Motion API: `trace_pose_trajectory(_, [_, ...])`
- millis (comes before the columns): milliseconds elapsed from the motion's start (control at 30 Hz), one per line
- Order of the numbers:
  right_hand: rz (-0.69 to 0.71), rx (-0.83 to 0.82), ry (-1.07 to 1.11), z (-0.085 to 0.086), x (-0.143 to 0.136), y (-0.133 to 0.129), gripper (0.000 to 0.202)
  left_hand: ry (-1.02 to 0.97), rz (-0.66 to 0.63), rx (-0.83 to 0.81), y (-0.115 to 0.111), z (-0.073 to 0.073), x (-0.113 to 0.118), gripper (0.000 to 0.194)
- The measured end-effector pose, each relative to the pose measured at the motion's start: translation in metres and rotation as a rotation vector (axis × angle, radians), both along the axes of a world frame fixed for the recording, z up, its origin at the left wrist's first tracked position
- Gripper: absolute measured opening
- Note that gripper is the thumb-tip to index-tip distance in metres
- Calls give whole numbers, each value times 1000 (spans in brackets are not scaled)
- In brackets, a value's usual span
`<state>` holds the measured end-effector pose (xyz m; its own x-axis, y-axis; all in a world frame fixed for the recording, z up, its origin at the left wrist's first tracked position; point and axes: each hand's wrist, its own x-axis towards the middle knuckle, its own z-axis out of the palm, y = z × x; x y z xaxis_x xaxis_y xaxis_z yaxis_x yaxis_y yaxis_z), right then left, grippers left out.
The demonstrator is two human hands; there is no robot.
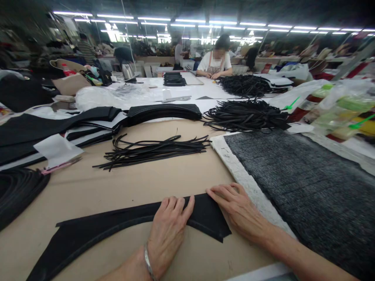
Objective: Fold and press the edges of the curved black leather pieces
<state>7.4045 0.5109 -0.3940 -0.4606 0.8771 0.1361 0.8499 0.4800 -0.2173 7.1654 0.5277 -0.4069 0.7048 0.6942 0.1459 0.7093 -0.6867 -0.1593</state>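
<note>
A curved black fabric piece (pixel 117 221) lies flat on the tan work surface (pixel 131 189). My left hand (pixel 172 222), with a silver bracelet at its wrist, rests on the middle of the piece with its fingers spread over the upper edge. At the piece's upper right edge, my right hand (pixel 233 205) touches the fabric with its fingertips; thumb and fingers lie close together there, and whether they pinch the edge is too small to tell. Beyond the hands lies a loose bunch of thin black strips (pixel 158 150).
Stacked black pieces (pixel 164 112) and a strip pile (pixel 246 115) stand farther back. Pink-handled scissors (pixel 60 166) are at left. A dark textured slab (pixel 307 187) borders the right, with bottles (pixel 312 99) behind it. A person (pixel 215 62) sits across the table.
</note>
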Motion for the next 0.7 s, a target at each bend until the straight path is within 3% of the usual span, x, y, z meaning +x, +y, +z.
trace_pose_trajectory(100, [-31,57,-2,0,1,-4,47,-28,-7,-14,1,-1,0,65])
trace_pose_trajectory(233, [-16,129,16,3,-19,-5,54,-60,0,-17,0,-2,0,59])
trace_pose_trajectory(400, [31,159,-18,-15,-38,-5,56,-101,30,-8,-8,-1,-11,48])
trace_pose_trajectory(567, [118,294,-118,-38,-24,0,64,-185,64,-73,-16,-1,-46,39])
trace_pose_trajectory(700, [122,291,-170,-49,-15,0,71,-225,200,-172,-18,7,-85,38])
